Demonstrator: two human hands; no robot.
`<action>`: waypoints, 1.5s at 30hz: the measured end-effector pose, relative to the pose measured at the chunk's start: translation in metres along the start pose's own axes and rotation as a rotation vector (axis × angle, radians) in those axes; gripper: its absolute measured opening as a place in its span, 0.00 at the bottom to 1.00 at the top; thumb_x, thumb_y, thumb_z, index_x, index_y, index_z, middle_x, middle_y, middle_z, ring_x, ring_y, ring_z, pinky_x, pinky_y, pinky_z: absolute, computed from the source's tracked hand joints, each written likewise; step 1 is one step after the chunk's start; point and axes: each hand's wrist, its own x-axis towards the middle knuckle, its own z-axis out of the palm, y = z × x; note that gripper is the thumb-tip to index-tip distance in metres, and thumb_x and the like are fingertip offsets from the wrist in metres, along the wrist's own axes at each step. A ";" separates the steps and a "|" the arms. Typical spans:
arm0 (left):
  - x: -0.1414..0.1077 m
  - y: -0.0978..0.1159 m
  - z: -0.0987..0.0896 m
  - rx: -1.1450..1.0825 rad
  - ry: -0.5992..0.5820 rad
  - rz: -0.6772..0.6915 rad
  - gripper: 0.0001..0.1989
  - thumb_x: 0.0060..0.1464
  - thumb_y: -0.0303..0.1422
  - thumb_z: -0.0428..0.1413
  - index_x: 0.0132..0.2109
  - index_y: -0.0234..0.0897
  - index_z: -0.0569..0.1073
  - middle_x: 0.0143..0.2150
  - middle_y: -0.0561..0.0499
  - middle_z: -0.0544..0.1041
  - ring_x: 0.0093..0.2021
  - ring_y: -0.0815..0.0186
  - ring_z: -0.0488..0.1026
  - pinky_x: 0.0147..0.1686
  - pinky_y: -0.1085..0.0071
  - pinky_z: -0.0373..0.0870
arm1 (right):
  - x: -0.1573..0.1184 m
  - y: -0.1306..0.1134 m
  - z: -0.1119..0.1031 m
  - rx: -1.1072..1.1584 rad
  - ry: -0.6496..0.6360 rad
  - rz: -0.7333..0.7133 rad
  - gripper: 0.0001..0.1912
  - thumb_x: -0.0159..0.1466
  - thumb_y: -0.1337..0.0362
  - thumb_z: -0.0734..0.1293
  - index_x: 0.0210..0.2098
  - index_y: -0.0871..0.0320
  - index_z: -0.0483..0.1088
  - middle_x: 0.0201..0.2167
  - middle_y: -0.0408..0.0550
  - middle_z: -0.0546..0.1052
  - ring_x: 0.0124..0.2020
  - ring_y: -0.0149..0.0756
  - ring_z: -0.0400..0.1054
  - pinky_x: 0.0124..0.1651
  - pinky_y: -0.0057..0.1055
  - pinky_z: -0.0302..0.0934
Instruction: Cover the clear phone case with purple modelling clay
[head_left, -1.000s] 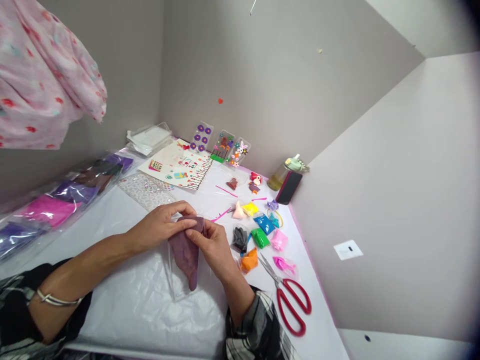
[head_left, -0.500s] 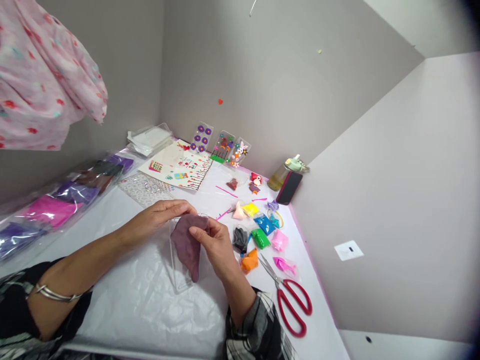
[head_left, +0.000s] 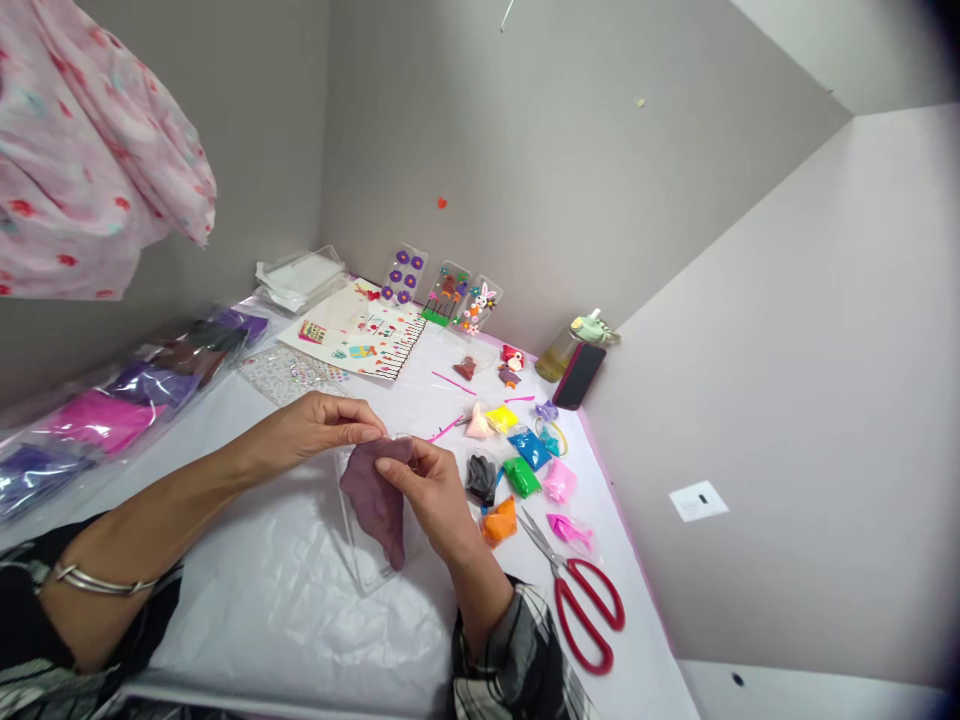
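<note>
While the right hand (head_left: 427, 490) pinches purple clay (head_left: 371, 500), the left hand (head_left: 334, 430), narrow, is at its far edge

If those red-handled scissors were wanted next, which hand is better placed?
The right hand, probably: it is nearer the scissors than the left hand, though it holds the purple piece.

Two hands (head_left: 420, 485), three decorated cases (head_left: 447, 292)

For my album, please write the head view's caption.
Right hand holds a mauve sheet on a clear case, left hand at its far edge, scissors nearby.
</note>
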 end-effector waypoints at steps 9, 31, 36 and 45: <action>0.001 -0.004 0.000 -0.001 0.030 0.027 0.08 0.57 0.40 0.61 0.36 0.42 0.83 0.34 0.56 0.81 0.39 0.65 0.75 0.43 0.73 0.69 | 0.001 0.001 -0.001 0.018 0.008 0.014 0.07 0.57 0.63 0.74 0.28 0.58 0.75 0.24 0.38 0.73 0.26 0.29 0.64 0.34 0.27 0.58; -0.001 -0.003 0.007 0.140 0.029 0.076 0.16 0.65 0.44 0.53 0.38 0.39 0.79 0.32 0.55 0.75 0.35 0.64 0.70 0.37 0.72 0.65 | 0.002 0.002 -0.001 -0.005 0.022 0.006 0.07 0.57 0.61 0.74 0.29 0.58 0.75 0.24 0.39 0.73 0.27 0.31 0.63 0.35 0.28 0.58; -0.001 0.000 0.010 0.127 0.008 0.068 0.21 0.68 0.46 0.48 0.36 0.37 0.76 0.30 0.55 0.71 0.32 0.66 0.66 0.35 0.72 0.63 | 0.002 0.002 -0.001 -0.002 0.029 0.007 0.09 0.57 0.58 0.75 0.29 0.58 0.76 0.25 0.40 0.75 0.27 0.32 0.64 0.35 0.29 0.60; -0.002 -0.003 0.015 0.220 0.106 0.064 0.18 0.65 0.47 0.52 0.34 0.38 0.72 0.28 0.57 0.68 0.31 0.65 0.64 0.32 0.72 0.61 | 0.003 0.002 0.000 -0.026 0.036 0.013 0.10 0.57 0.58 0.74 0.28 0.58 0.74 0.24 0.39 0.72 0.27 0.31 0.62 0.34 0.29 0.57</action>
